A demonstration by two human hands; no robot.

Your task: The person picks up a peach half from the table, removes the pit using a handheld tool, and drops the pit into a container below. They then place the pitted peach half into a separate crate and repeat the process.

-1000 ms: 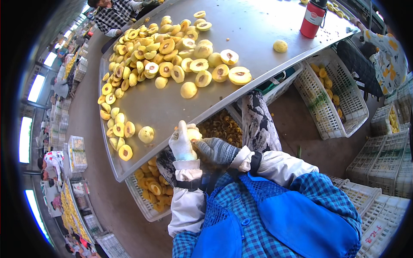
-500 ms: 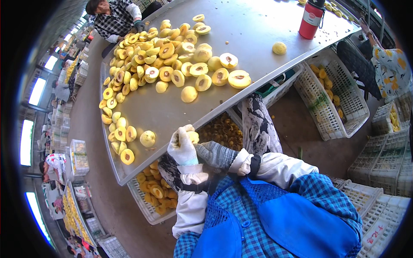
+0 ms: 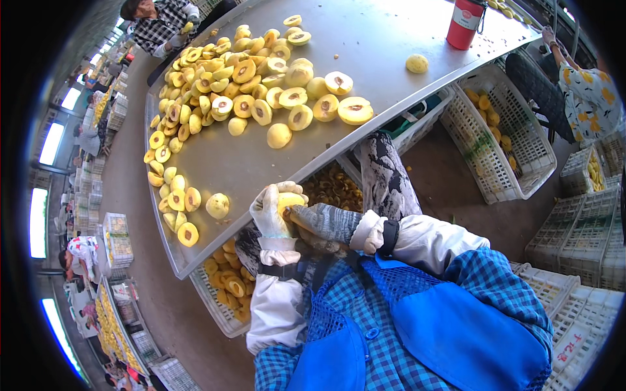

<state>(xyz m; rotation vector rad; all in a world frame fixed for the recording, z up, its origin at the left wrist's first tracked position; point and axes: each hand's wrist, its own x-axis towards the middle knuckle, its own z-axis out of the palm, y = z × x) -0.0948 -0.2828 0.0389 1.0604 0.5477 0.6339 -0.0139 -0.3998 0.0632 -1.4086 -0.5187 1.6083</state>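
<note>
A worker in a blue checked shirt (image 3: 499, 277) holds a piece of yellow fruit (image 3: 289, 200) just off the near edge of a metal surface (image 3: 228, 153). The left hand (image 3: 269, 212), in a pale glove, is wrapped around the fruit; the right hand (image 3: 325, 223), in a grey knitted glove, brings its curled fingertips against it, though from here I cannot tell whether they grip anything. Across the surface spreads a heap of fruit halves (image 3: 244, 70), many cut face up with brown centres showing. A lone yellow fruit (image 3: 417, 63) sits well apart, near a red bottle (image 3: 464, 27). Below the edge, a white crate (image 3: 218, 311) of orange-yellow halves stands to the left of the worker's knees, while another crate (image 3: 479, 163), partly filled, stands to the right. At the far left corner, a co-worker in a black-and-white checked shirt (image 3: 158, 31) bends beside the heap.
</note>
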